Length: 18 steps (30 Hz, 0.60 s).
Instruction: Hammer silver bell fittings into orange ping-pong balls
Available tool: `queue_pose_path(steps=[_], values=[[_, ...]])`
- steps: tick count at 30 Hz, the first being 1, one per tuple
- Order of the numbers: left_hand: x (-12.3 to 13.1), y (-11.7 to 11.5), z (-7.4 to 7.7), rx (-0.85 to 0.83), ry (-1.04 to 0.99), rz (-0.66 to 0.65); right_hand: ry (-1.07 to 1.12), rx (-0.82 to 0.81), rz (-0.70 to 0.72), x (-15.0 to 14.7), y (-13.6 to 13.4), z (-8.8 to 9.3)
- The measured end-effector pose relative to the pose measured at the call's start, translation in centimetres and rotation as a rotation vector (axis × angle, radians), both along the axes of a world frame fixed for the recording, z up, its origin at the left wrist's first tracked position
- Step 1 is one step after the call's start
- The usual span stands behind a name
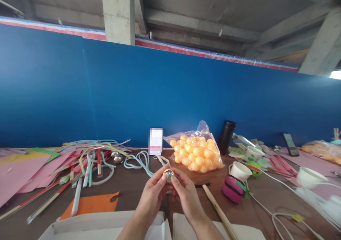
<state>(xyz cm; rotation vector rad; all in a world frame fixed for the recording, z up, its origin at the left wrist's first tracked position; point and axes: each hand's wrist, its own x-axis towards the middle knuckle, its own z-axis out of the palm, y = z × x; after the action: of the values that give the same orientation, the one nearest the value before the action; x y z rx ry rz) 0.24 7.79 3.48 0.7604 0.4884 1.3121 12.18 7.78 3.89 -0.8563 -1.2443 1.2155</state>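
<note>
Both hands meet above the table, their thumbs and fingertips pinching a small shiny silver ball (168, 176). An orange-yellow edge shows at its top; whether that belongs to it or to another piece behind is hidden. My left hand (152, 189) closes on it from the left, and my right hand (185, 190) from the right. Just beyond the fingers lie a loop of pale blue cord (138, 164) and a clear plastic bag of orange balls (197, 153). Two or more similar silver balls (116, 157) rest to the left.
Paper sheets (23, 169), tubes and red sticks cover the left side. White cardboard (106, 227) lies in front, with a wooden stick (220, 210) at right. Farther right are a magenta pouch (233, 189), paper cups (240, 171), a black bottle (227, 137) and a white cable (262, 204).
</note>
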Motion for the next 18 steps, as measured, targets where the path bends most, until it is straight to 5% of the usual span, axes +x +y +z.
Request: queue_pose_path(steps=[18], values=[[0.6,0.3,0.0,-0.011,0.048,0.045,0.28,-0.158,0.066,-0.3,0.6,-1.6]])
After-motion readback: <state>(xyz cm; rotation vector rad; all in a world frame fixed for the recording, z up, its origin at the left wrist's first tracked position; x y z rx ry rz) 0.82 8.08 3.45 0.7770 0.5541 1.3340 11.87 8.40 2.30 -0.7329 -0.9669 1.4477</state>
